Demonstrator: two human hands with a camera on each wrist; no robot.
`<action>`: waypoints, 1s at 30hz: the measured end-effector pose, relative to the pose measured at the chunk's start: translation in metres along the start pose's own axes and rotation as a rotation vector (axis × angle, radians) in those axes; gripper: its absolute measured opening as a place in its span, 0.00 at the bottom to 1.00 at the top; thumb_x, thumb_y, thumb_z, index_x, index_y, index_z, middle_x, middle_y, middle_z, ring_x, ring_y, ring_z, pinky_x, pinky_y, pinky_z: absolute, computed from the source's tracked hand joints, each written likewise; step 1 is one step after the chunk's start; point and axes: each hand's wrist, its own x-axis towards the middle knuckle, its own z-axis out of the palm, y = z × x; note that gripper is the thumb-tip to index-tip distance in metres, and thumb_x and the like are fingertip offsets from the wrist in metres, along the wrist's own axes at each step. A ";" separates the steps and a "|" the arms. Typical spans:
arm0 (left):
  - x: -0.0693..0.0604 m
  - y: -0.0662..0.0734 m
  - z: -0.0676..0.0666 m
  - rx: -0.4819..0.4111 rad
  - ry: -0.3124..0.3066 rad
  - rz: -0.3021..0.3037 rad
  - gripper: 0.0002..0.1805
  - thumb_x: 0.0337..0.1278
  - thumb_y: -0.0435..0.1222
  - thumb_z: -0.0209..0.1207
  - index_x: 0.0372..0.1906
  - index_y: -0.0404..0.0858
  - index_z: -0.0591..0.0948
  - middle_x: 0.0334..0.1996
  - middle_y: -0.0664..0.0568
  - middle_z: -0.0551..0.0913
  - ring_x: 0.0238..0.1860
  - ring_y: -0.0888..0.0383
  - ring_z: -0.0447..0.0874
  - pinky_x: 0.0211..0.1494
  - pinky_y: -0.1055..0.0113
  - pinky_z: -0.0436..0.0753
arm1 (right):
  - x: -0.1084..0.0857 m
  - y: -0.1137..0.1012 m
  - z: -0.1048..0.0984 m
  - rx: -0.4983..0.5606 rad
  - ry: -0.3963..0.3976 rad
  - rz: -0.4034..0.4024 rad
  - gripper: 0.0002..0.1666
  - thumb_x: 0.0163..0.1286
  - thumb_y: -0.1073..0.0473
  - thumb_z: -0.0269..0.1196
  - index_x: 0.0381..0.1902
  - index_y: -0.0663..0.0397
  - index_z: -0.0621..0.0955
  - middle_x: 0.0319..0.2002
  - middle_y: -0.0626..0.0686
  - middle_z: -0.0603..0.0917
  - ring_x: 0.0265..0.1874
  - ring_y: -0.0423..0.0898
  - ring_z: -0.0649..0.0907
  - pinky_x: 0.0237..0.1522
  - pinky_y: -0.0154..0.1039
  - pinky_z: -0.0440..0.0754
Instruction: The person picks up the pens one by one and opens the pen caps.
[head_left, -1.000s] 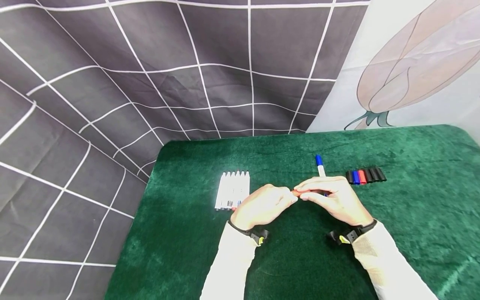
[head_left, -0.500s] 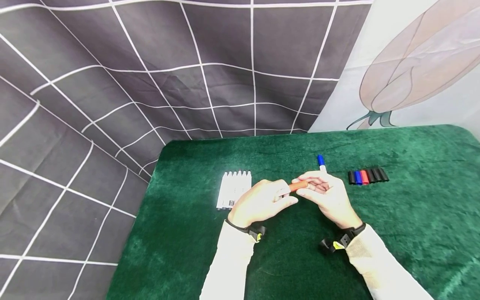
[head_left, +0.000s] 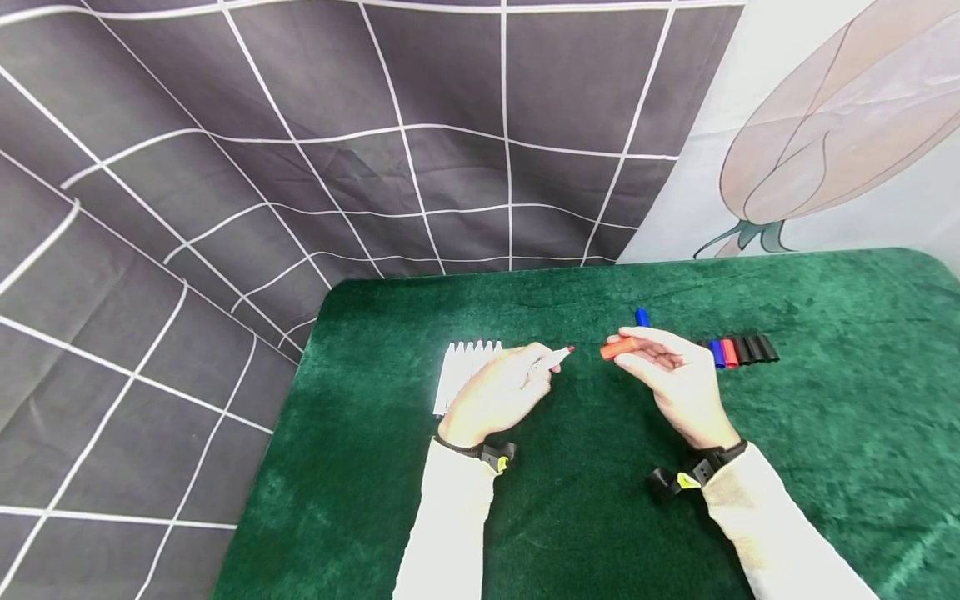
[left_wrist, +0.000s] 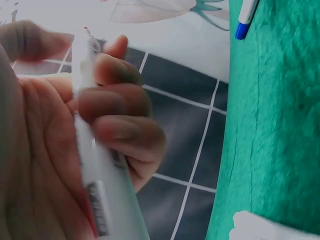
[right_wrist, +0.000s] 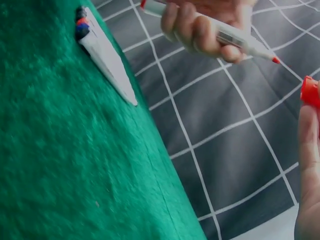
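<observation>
My left hand (head_left: pixel 495 396) grips a white marker (head_left: pixel 553 359), its red tip bare and pointing right. In the left wrist view the fingers curl around the marker's barrel (left_wrist: pixel 102 150). My right hand (head_left: pixel 684 387) pinches a red cap (head_left: pixel 618 347) between thumb and fingers, a short gap away from the tip. The right wrist view shows the cap (right_wrist: pixel 310 91) at the right edge, apart from the marker (right_wrist: pixel 235 36). Beyond the right hand lies a marker with a blue cap (head_left: pixel 641 317), its body mostly hidden by that hand.
Several white markers (head_left: pixel 463 367) lie side by side, tips away, partly behind the left hand. A row of black, blue and red caps (head_left: pixel 742 351) lies right of the right hand. Green cloth (head_left: pixel 585 517) covers the table; a grid-patterned curtain (head_left: pixel 450 175) hangs behind.
The red cap has come off the marker, baring its red tip. My left hand has moved left with the marker; my right hand has kept the cap and moved slightly right.
</observation>
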 end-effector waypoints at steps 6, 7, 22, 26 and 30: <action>-0.008 -0.007 -0.013 0.077 0.063 -0.108 0.16 0.74 0.33 0.49 0.60 0.41 0.77 0.54 0.51 0.83 0.56 0.52 0.80 0.62 0.56 0.75 | 0.006 -0.003 -0.014 -0.113 0.061 -0.039 0.21 0.65 0.78 0.62 0.57 0.75 0.79 0.43 0.49 0.89 0.40 0.40 0.87 0.43 0.28 0.81; -0.010 -0.009 -0.015 0.068 0.090 -0.123 0.16 0.74 0.33 0.49 0.61 0.40 0.77 0.55 0.51 0.82 0.56 0.51 0.80 0.63 0.56 0.74 | 0.007 -0.004 -0.016 -0.139 0.082 -0.047 0.22 0.65 0.78 0.62 0.57 0.74 0.79 0.42 0.48 0.89 0.39 0.39 0.87 0.41 0.27 0.80; -0.030 -0.032 -0.034 0.064 0.461 -0.475 0.14 0.66 0.31 0.58 0.54 0.33 0.81 0.48 0.40 0.80 0.46 0.45 0.79 0.52 0.50 0.79 | 0.012 -0.006 -0.042 -0.574 0.194 0.017 0.23 0.68 0.71 0.65 0.61 0.60 0.81 0.40 0.34 0.83 0.39 0.31 0.81 0.44 0.20 0.76; -0.035 -0.036 -0.035 0.103 0.523 -0.584 0.13 0.64 0.30 0.59 0.52 0.31 0.83 0.44 0.38 0.82 0.44 0.44 0.80 0.48 0.50 0.80 | 0.012 -0.009 -0.055 -0.749 0.197 0.035 0.24 0.69 0.66 0.66 0.63 0.55 0.81 0.40 0.31 0.79 0.38 0.25 0.79 0.42 0.17 0.73; -0.039 -0.040 -0.034 0.102 0.549 -0.696 0.15 0.62 0.29 0.60 0.52 0.30 0.83 0.40 0.38 0.83 0.42 0.42 0.80 0.46 0.48 0.79 | 0.012 -0.015 -0.075 -0.831 0.245 0.129 0.25 0.70 0.59 0.66 0.64 0.57 0.79 0.38 0.28 0.78 0.34 0.21 0.78 0.38 0.16 0.73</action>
